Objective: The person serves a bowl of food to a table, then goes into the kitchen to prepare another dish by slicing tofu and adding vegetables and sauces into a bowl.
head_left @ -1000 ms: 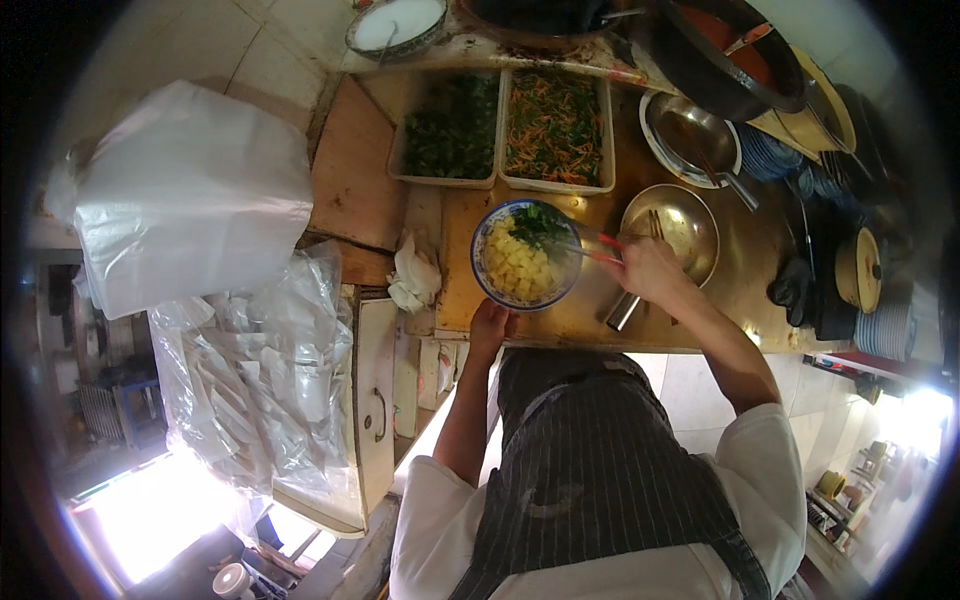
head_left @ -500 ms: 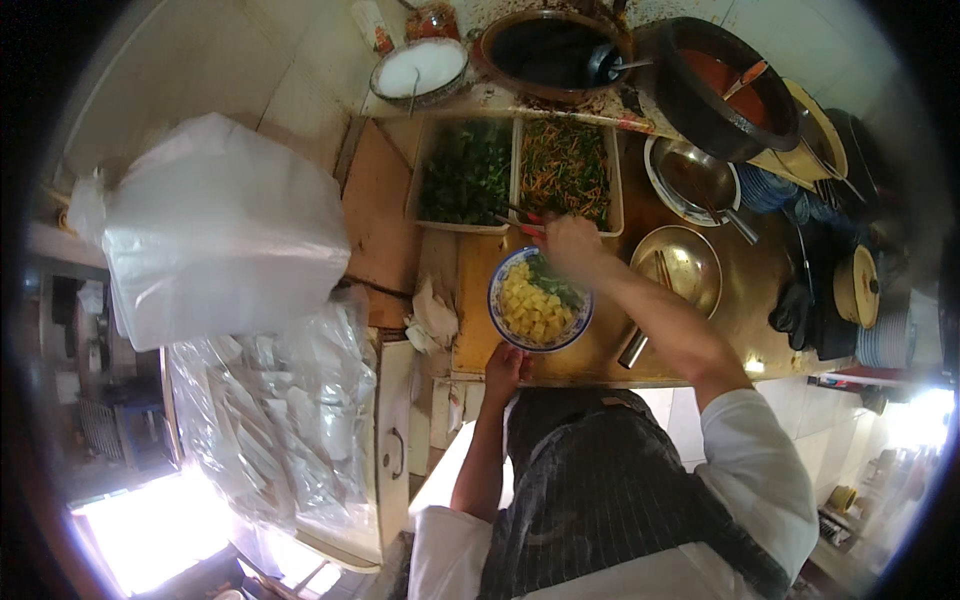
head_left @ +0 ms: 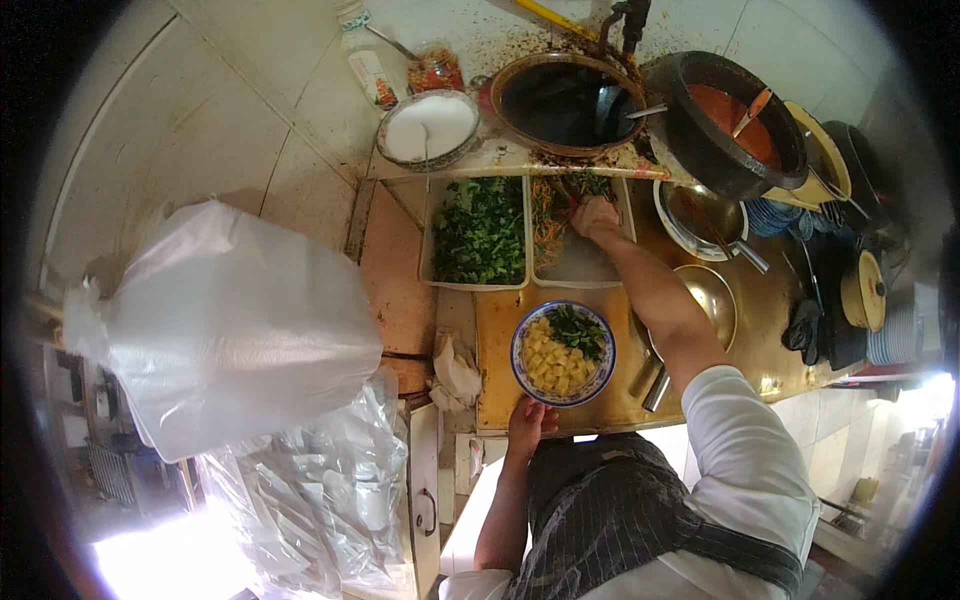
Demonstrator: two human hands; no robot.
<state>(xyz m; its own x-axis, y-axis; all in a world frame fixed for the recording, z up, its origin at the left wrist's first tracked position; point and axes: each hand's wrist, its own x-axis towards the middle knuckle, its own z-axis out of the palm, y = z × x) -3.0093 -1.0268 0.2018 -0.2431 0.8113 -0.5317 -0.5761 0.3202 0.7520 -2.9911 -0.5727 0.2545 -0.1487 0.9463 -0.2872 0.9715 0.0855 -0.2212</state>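
A white bowl with a blue patterned rim [head_left: 519, 379] stands near the counter's front edge. Yellow diced pieces [head_left: 556, 362] fill most of it, with chopped green leaves [head_left: 577, 330] at the far right side. My left hand [head_left: 528, 425] is by the bowl's near rim, fingers loosely bent and slightly apart, gripping nothing visible. My right hand [head_left: 596, 215] reaches into a tub of shredded carrot and greens [head_left: 548, 225], closed around red-handled tongs [head_left: 574, 202] that are mostly hidden by the hand and food. Left of it is a tub of chopped green leaves [head_left: 478, 232].
On the back shelf stand a bowl of white powder [head_left: 436, 128], a pot of dark liquid [head_left: 560, 95] and a black pot of red sauce [head_left: 715, 115]. Metal ladles [head_left: 705, 295] lie right of my forearm. A large plastic bag [head_left: 240, 320] bulges at left.
My right hand has moved away from above the bowl, back into the tub of shredded carrot and greens. The green leaves in the bowl are now uncovered. My left hand stays by the bowl.
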